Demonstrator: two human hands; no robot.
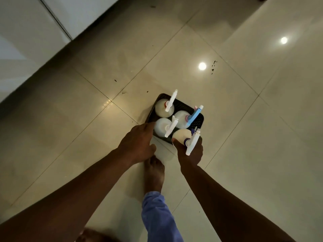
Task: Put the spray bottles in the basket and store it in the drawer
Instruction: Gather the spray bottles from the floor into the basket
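Observation:
A dark perforated basket (198, 120) is held above the tiled floor and carries several white spray bottles standing upright. One bottle has a blue trigger head (194, 114); the others have white heads, such as the far one (171, 100). My left hand (138, 143) grips the basket's near-left rim. My right hand (191, 152) grips its near-right corner, under the closest bottle (183, 135). The basket's near edge is hidden by my hands.
Glossy beige floor tiles (244, 105) reflect two ceiling lights. White cabinet fronts (35, 32) run along the upper left, with a dark shadowed gap at their base. My bare foot (154, 173) and blue trouser leg (157, 215) are below the basket.

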